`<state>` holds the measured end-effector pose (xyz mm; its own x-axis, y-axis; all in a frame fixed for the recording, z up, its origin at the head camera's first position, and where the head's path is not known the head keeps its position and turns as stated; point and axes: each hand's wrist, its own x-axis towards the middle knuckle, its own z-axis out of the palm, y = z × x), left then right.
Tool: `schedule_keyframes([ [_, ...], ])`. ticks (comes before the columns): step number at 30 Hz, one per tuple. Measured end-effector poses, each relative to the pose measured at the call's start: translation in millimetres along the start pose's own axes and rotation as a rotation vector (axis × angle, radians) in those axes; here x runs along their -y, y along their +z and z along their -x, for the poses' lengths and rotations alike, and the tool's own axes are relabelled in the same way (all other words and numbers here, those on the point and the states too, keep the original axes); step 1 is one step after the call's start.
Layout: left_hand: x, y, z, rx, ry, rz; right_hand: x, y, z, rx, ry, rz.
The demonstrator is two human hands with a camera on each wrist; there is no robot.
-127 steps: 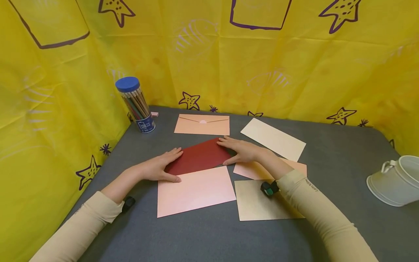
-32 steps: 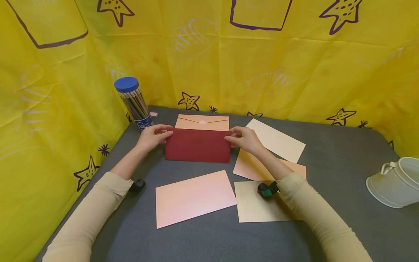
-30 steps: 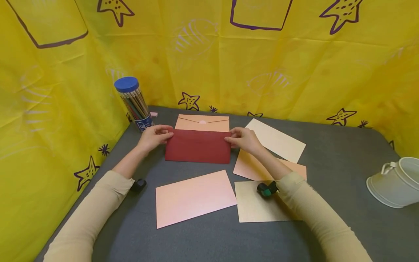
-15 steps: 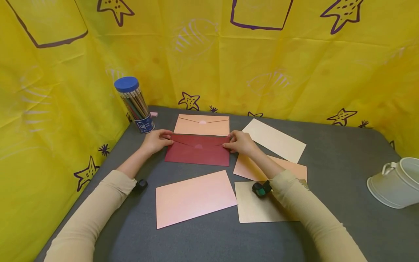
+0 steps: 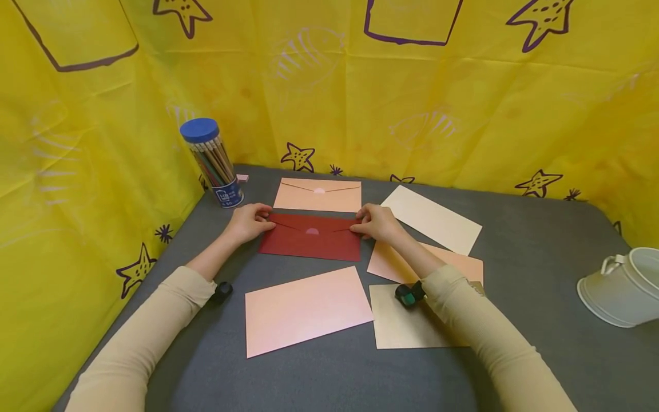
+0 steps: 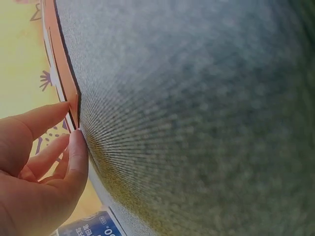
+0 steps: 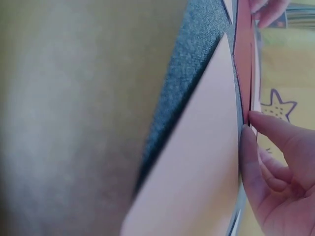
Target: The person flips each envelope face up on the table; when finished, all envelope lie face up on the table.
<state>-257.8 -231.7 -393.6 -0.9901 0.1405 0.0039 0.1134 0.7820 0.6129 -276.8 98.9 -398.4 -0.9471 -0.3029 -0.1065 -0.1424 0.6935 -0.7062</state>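
Observation:
A dark red envelope point(image 5: 311, 246) lies flap side up, with a round seal near its middle, just in front of a peach envelope point(image 5: 317, 201) at the back. At its upper left corner is my left hand point(image 5: 247, 223), pinching the edge between thumb and fingers. The right hand point(image 5: 380, 223) holds the upper right corner in the same way. In the left wrist view, the thumb and fingers of the left hand point(image 6: 39, 157) meet at the envelope's edge. The right wrist view shows the right hand point(image 7: 283, 182) with thumb and forefinger on the red envelope point(image 7: 243, 64).
Nearer the front lie a pink envelope point(image 5: 309, 315) and a gold one point(image 5: 391, 333), partly under the right forearm. Another peach envelope point(image 5: 460, 264) and a cream one point(image 5: 432, 220) lie right of the hands. A pencil tub point(image 5: 213, 163) stands back left, a white bucket point(image 5: 618, 289) right.
Both hands first rested on the tilted red envelope, overlapping the pink one. They then held its plain side raised before the peach envelope, and have since lowered it, flap and seal now showing.

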Motion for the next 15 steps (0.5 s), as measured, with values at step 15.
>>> schedule_keyframes([
  [15, -5.5, 7.2, 22.7, 0.017, 0.178, -0.091, 0, -2, 13.6, 0.000, -0.084, 0.075],
])
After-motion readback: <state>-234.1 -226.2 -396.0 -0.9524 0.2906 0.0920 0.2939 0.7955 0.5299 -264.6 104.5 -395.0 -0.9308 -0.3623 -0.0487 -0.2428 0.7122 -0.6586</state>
